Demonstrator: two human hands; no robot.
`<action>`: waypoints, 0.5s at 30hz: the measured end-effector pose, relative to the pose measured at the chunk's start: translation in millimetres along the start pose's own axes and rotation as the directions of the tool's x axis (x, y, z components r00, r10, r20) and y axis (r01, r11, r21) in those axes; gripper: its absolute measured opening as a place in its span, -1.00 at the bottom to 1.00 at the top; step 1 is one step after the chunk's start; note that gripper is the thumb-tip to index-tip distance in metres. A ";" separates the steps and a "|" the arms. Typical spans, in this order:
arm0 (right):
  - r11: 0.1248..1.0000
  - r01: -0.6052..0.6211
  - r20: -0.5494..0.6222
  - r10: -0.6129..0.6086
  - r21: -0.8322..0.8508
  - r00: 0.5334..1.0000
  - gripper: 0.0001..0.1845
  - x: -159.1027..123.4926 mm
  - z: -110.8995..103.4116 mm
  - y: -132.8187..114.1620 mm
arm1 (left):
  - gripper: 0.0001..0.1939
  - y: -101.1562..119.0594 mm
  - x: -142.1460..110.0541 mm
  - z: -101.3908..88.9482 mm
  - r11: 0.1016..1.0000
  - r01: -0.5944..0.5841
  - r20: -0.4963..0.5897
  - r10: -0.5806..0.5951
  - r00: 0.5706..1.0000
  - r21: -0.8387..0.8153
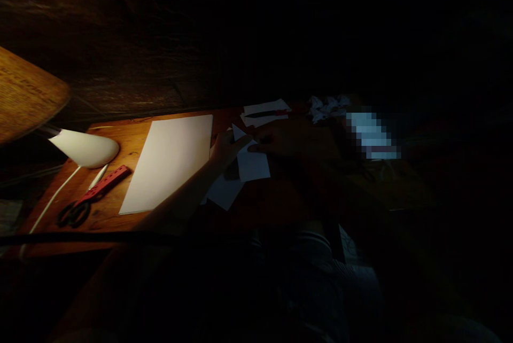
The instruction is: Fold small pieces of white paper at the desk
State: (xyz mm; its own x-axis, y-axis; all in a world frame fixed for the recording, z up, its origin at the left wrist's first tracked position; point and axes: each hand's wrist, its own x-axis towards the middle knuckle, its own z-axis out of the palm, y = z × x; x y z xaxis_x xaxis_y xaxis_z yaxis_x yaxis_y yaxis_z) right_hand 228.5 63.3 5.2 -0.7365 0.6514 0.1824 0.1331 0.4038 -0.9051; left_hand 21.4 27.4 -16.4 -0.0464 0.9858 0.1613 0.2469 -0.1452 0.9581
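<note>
A small piece of white paper (pixel 255 165) with a pointed, folded upper corner is held over the wooden table. My left hand (pixel 225 149) pinches it from the left, thumb lying across its upper part. From the right, my right hand (pixel 276 141) has its fingertips at the paper's upper right edge; it is dim, but the fingers look closed on it. Below my left hand, another white paper piece (pixel 225 192) lies on the table, partly hidden by the hand and forearm.
Left of my forearm lies a white paper stack (pixel 172 164). Black-handled scissors with a red slotted part (pixel 108 181), a white pen-like stick (pixel 98 177) and a lamp (pixel 86 148) are farther left. Paper pieces (pixel 266 106) and crumpled paper (pixel 326 107) lie behind; a pixelated bright object (pixel 371 132) sits right.
</note>
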 end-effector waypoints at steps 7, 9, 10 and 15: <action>1.000 0.001 -0.003 -0.001 0.010 1.000 -0.41 -0.1 0.4 -0.7 | -0.68 4.6 0.8 0.4 0.999 0.031 -0.010 -0.031 0.999 0.023; 1.000 0.008 -0.002 -0.008 0.011 1.000 -0.41 -0.2 0.3 -0.8 | -0.69 5.9 0.6 0.7 0.998 0.055 -0.004 -0.055 0.998 0.002; 1.000 0.015 0.000 -0.015 0.009 1.000 -0.42 -0.3 0.3 -1.0 | -0.69 6.9 0.2 0.9 0.998 0.066 -0.001 -0.066 0.998 -0.011; 1.000 -0.009 -0.028 0.009 0.011 1.000 -0.44 -1.3 1.5 -2.7 | -0.71 18.3 -3.6 2.2 0.998 0.058 -0.014 -0.058 0.998 -0.025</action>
State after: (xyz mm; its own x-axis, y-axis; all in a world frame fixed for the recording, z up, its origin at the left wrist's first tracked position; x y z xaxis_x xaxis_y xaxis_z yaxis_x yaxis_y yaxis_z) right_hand 228.1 60.4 6.8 -0.7166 0.6726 0.1849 0.1322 0.3912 -0.9108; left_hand 28.2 21.4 0.0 -0.0738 0.9913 0.1085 0.2195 -0.0900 0.9715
